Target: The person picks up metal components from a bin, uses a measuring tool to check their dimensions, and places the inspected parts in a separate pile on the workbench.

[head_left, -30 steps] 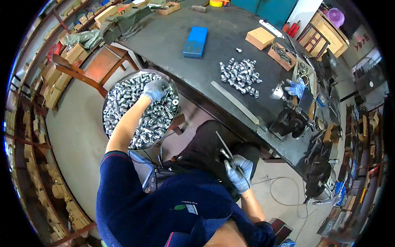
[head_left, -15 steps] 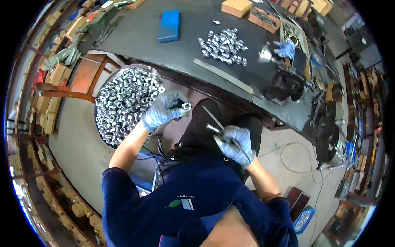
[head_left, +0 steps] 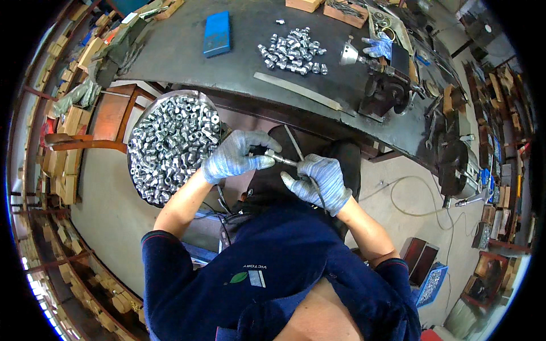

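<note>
My left hand (head_left: 234, 157), in a grey-blue knit glove, pinches a small shiny metal fitting (head_left: 270, 153) between thumb and fingers. My right hand (head_left: 323, 178), gloved alike, is closed around a slim metal rod-like tool (head_left: 288, 162), whose tip meets the fitting; whether it goes inside, I cannot tell. A long thin dark strip, like a narrow file (head_left: 294, 142), also runs through the right hand and sticks out past both ends of the grip. Both hands are above my lap. Beside my left hand stands a round tub (head_left: 208, 100) heaped with similar fittings.
Ahead is a dark workbench (head_left: 170, 51) bearing a pile of fittings (head_left: 293, 51), a blue block (head_left: 216, 34), a flat metal bar (head_left: 296, 90), a vise (head_left: 385, 95) and a blue glove (head_left: 378, 45). A wooden chair (head_left: 115, 116) stands left. A hose (head_left: 392, 196) lies on the floor at right.
My hands have come together. The fitting, earlier held apart with its hole showing, is now against the tip of the tool. The whole view has shifted slightly.
</note>
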`<state>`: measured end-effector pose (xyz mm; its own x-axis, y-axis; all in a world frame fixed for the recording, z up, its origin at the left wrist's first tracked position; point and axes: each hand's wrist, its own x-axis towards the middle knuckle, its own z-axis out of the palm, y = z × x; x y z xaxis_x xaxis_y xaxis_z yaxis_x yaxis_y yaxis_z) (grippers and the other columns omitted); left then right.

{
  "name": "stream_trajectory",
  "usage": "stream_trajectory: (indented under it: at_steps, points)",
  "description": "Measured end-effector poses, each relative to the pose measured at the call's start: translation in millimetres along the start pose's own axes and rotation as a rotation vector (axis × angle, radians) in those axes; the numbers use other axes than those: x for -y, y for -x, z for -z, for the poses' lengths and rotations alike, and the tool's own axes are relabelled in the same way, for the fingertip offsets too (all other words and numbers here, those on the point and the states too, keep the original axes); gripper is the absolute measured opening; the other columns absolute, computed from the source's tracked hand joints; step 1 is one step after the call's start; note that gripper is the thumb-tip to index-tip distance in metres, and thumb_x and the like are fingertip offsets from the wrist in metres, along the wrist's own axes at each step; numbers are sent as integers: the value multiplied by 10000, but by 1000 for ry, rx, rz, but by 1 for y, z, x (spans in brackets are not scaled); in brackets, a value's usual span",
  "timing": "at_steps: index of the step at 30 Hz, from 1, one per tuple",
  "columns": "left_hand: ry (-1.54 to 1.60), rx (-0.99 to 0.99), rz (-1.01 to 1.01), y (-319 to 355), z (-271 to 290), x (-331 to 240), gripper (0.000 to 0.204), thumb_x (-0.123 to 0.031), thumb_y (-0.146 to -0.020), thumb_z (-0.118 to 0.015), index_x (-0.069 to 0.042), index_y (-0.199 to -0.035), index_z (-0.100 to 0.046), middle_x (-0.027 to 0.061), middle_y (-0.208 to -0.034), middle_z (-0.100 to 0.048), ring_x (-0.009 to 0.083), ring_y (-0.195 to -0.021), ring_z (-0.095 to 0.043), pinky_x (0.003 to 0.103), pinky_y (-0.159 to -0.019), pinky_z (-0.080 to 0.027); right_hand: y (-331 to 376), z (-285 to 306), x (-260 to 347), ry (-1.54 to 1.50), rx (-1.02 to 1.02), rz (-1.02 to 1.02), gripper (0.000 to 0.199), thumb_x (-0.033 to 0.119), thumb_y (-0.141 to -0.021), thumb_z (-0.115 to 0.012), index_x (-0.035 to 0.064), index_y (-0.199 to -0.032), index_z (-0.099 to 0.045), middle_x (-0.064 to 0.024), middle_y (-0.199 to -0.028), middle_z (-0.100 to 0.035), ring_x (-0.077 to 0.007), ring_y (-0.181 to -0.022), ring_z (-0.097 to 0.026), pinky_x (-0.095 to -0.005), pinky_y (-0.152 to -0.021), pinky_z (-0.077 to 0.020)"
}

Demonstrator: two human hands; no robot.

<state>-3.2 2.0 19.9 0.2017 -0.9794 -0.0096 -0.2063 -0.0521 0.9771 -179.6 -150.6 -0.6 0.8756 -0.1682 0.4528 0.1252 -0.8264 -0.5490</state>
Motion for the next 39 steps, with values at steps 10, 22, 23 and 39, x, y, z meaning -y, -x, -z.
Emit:
stream_trajectory:
  at_steps: [10,22,23,39]
  points:
    - [214,-59,175,3,-14,3,262,-141,-859,-661,15,-1063,-609,40,-886,-628,84,-708,-571,241,-607,-486,7,-7,-3,-200,-39,-94,313,292,-687,-770,86,-569,-566,-123,-539,-529,-281,-472,-537,-357,-446,-414]
    - [-756,-502,-8,-19,5,38,147,-148,-703,-658,-105,-843,-668,121,-739,-626,316,-648,-607,395,-592,-488,-12,24,6,-465,26,71,295,179,-639,-791,113,-575,-511,-86,-546,-486,-273,-480,-513,-328,-447,-398]
    - [-768,-510,3,-21,5,39,149,-148,-702,-660,-106,-845,-669,120,-725,-624,316,-643,-606,395,-592,-487,-15,25,8,-464,64,51,303,187,-643,-790,109,-568,-507,-89,-545,-485,-275,-478,-516,-334,-450,-401]
    - [-794,-502,118,-57,12,30,180,-197,-715,-649,-121,-877,-661,121,-775,-645,322,-715,-627,410,-637,-496,-32,9,-6,-97,30,83,286,315,-715,-721,118,-537,-614,-89,-527,-506,-254,-470,-548,-350,-428,-425]
